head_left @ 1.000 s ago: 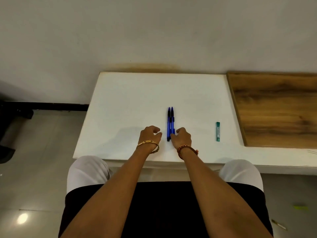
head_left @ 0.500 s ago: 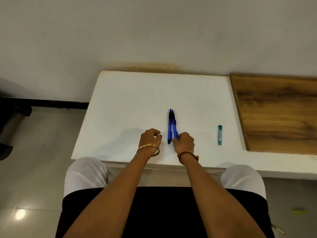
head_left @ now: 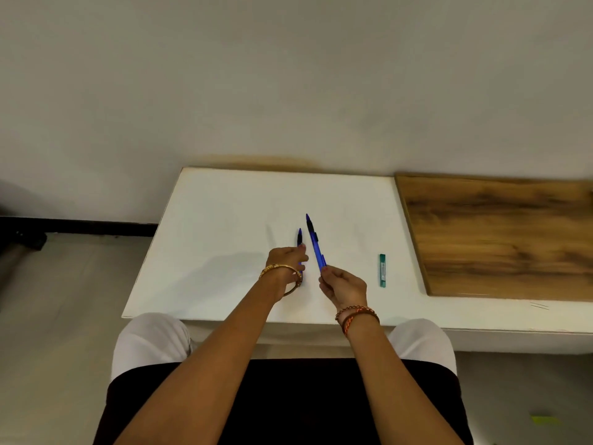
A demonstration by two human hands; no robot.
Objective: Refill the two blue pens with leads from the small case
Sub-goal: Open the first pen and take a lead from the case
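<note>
So the only container here is the small slim green rectangular lead case [head_left: 382, 270], lying flat on the white rectangular table [head_left: 224, 220] off to the right, well apart from both hands. It looks closed, and whatever is inside can't be seen. There's a pale label strip along its middle, but the print is way too small and blurry to read, so no brand.

The right hand [head_left: 343, 285] has its fingers curled round the near end of one blue plastic pen with a black grip and clip [head_left: 316, 244]. That pen is lifted off the table and tilted, its pointed tip aimed away and a bit to the left.

The left hand [head_left: 285, 261] sits on the table just left of that, fingers bent over the second blue pen with a black grip [head_left: 300, 239]. This one lies flat on the table, tip pointing away, and the hand covers most of the barrel. It seems to be pinching it, though the actual grip is hidden under the fingers. No writing visible on either pen.

There's a gold metal bangle [head_left: 282, 274] on the left wrist and a beaded red-and-orange thread bracelet [head_left: 356, 314] on the right. A brown wood-grain board [head_left: 500, 236] butts against the table's right side.
</note>
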